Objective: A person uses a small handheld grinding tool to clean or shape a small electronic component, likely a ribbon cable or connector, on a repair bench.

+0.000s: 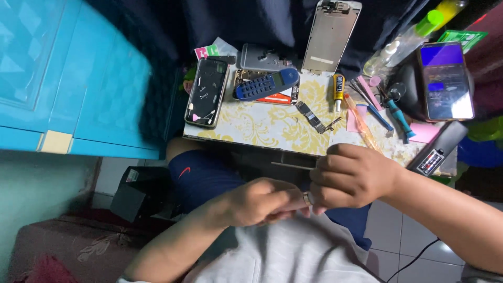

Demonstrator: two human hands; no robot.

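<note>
My two hands meet in front of my body, below the edge of the small table [262, 128]. My left hand [262, 202] is curled, fingers pointing right. My right hand [351, 175] is closed over the left hand's fingertips, pinching at a silvery ring [308, 198] where the two hands touch. Neither hand touches anything on the table. Nearest to the hands on the table are a narrow phone circuit board [313, 117] and an orange-handled tool [361, 126].
The table holds an opened black phone [207, 91], a blue handset [267, 84] on a phone housing, a white screen panel [330, 34], a glue tube [339, 86], small tools [385, 110], a lit phone [445, 78] and a green-capped bottle [406, 39]. A turquoise cabinet [68, 78] stands left.
</note>
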